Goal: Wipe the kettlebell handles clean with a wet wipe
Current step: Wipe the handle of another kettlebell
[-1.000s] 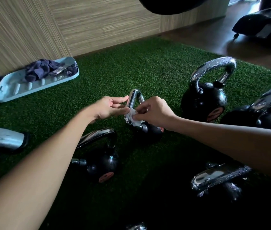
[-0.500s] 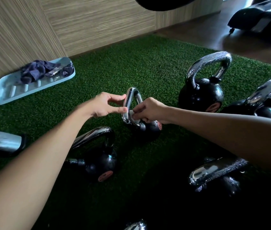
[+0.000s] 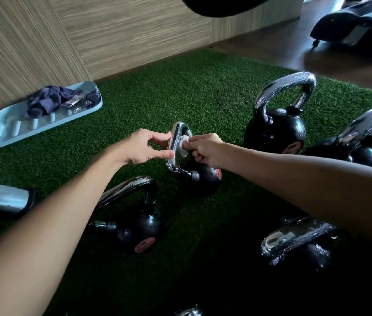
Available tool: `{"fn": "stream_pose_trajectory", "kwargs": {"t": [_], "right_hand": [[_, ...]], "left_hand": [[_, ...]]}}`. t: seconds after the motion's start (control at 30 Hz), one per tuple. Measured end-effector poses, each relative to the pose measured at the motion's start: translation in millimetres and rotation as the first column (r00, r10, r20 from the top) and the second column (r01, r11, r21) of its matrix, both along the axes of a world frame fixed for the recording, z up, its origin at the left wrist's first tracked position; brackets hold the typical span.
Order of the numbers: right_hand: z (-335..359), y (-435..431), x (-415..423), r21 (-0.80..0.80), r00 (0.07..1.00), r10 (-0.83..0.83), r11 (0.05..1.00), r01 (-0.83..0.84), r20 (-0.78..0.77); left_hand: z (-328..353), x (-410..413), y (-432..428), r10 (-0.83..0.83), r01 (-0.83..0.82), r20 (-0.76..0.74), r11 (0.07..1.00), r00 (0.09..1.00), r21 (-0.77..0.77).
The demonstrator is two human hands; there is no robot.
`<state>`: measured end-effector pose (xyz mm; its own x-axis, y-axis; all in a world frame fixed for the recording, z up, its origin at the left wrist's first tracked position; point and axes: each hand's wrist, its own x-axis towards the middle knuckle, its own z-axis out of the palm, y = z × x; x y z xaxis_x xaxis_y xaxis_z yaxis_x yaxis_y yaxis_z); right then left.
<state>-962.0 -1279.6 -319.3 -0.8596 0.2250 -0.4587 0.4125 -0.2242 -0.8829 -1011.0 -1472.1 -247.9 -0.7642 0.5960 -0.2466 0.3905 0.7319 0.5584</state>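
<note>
Green artificial turf floor, wood-grain wall behind. Small black kettlebell mid-turf, between both hands. Left hand pinches left side of its chrome loop handle between thumb and forefinger. Right hand pinches crumpled white wet wipe against handle's inner face. Larger black kettlebell just right; pale blue plastic tray far left, holding dark cloth.

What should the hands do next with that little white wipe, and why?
Probably slide the wet wipe up toward the top bend of the chrome handle. The right hand pinches the wipe against the handle's middle, the left hand holds the handle steady from the other side, and the bend above the wipe is bare.
</note>
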Motion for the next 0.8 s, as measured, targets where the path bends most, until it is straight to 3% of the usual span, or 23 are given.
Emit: {"fn": "stream_pose_trajectory", "kwargs": {"t": [0.17,0.27,0.4,0.57,0.7,0.8], "right_hand": [[3,-6,7,0.038,0.991,0.126,0.991,-0.128,0.051],[2,-16,-8,0.044,0.994,-0.042,0.998,0.037,0.098],[-2,-18,-17,-0.084,0.953,-0.301,0.949,0.303,0.038],[-13,-13,-18,-0.052,0.885,-0.465,0.883,0.466,0.028],[-13,-1,-8,-0.164,0.865,-0.498,0.860,0.484,-0.059],[-5,-4,-10,0.001,0.882,-0.471,0.882,0.471,-0.023]], "left_hand": [[5,9,4,-0.017,0.018,-0.032,1.000,0.999,0.011],[9,14,12,-0.031,0.030,-0.034,1.000,0.999,-0.006],[14,16,22,-0.043,0.040,-0.062,0.997,0.997,-0.062],[19,15,29,-0.074,0.060,-0.100,0.989,0.992,-0.134],[21,15,30,-0.058,0.049,-0.065,0.991,0.996,-0.127],[21,14,29,-0.048,0.043,-0.044,0.992,0.998,-0.115]]}}
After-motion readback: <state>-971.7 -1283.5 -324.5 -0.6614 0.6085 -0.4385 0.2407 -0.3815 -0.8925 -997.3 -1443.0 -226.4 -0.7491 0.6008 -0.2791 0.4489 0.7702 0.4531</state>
